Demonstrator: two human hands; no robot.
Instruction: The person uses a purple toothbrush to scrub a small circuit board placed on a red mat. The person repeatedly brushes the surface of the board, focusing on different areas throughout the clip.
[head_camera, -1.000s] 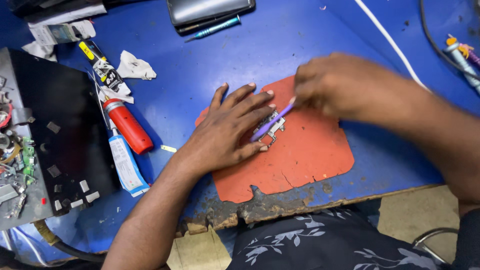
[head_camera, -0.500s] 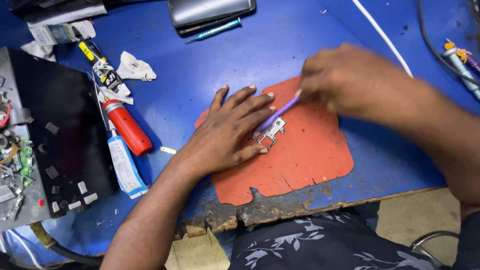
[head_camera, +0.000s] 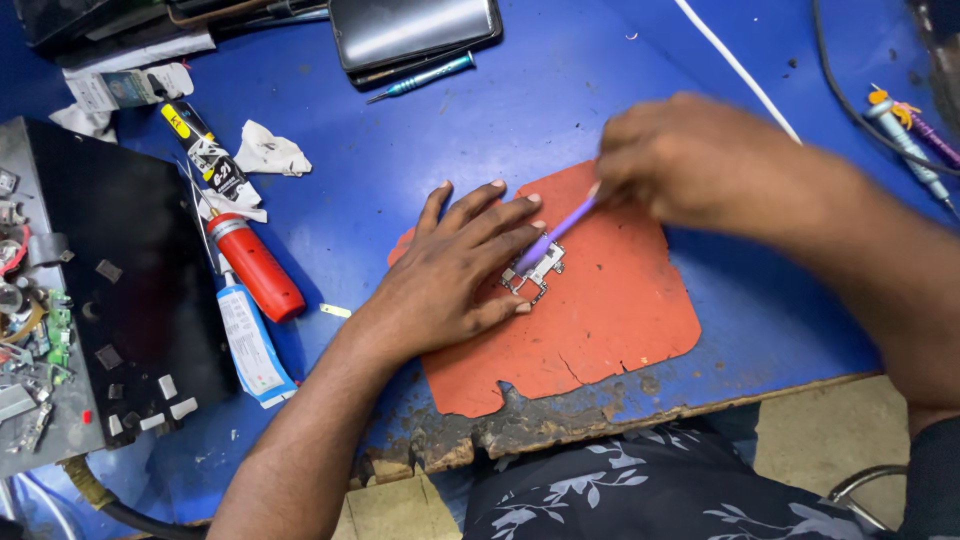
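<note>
Two hands: left (head_camera: 455, 275) flat steadying board (head_camera: 535, 270), right (head_camera: 690, 165) gripping tool (head_camera: 555, 235).

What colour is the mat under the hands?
The mat is orange-red, clearest in the head view.

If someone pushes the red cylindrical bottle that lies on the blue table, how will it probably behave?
The red cylindrical bottle lies on its side, so a sideways push would probably roll it across the blue table. The white-and-blue tube close beside its lower end might stop it. It looks like light, smooth plastic, so it may slip in a loose grasp.
</note>
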